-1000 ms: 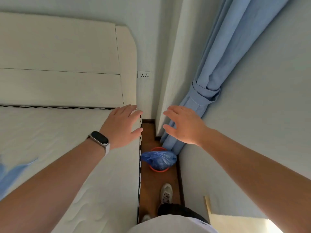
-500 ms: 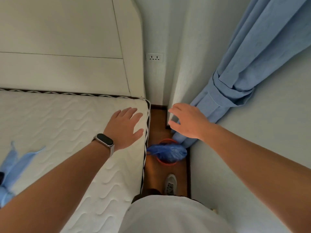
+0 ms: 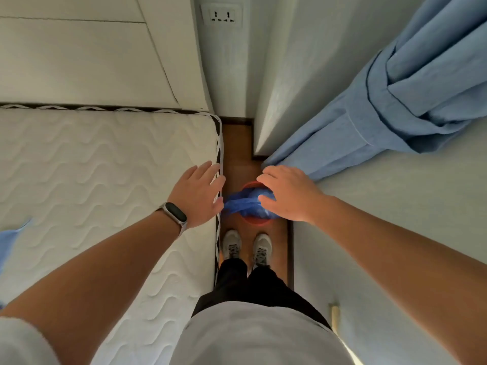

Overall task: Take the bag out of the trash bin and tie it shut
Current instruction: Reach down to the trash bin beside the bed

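A small red trash bin [image 3: 255, 222] stands on the wooden floor in the narrow gap between the bed and the wall, just in front of my shoes. A blue plastic bag [image 3: 243, 205] lines it and bulges over its rim. My left hand [image 3: 199, 192], with a watch on the wrist, hovers with fingers spread over the mattress edge, left of the bin. My right hand [image 3: 288, 193] hangs open above the bin's right side and hides part of the bag. Neither hand grips anything; how far above the bag they are is unclear.
A white quilted mattress [image 3: 92, 180] and headboard [image 3: 79, 56] fill the left. A tied blue curtain [image 3: 382, 109] hangs at the right beside the pale wall [image 3: 395, 233]. A wall socket [image 3: 222, 15] sits at the far end. My shoes [image 3: 247, 247] stand close behind the bin.
The view has tilted down and closed in on the bin. Both hands have dropped from chest height to just above the bin and bag, staying open.
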{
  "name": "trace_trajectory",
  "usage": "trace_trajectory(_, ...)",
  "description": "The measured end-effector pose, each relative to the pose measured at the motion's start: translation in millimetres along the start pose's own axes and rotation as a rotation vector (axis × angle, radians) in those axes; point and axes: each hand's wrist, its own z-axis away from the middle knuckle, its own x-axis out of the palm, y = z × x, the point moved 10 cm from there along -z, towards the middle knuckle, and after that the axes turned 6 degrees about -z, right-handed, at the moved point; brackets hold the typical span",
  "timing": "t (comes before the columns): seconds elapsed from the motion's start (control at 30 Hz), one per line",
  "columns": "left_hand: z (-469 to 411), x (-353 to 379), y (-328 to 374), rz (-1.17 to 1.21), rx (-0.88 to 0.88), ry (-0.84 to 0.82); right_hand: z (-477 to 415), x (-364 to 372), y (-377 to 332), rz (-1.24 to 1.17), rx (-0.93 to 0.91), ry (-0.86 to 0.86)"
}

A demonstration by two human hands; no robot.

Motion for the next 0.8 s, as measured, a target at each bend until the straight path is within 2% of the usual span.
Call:
trace_trajectory(0.2, -39.3, 93.7, 9.3, 0.066, 0.057, -0.153, -34.6, 88.7, 21.4, -0.059, -0.013, -0.086)
trace_trajectory(0.37, -72.0, 172.8, 35.7, 0.136, 0.083, -0.193, -70.3, 170.4, 54.4, -0.137, 0.036, -0.138)
trace_trajectory(0.57, -101.9, 263.4, 47.2, 0.198, 0.001, -0.234, -120.5, 249.5, 109.8, -0.226, 0.070, -0.125)
trace_trajectory(0.8, -127.1, 354.8, 53.8, 0.149, -0.068, -0.355, -154.2, 343.6, 141.2, -0.197, 0.065, -0.178)
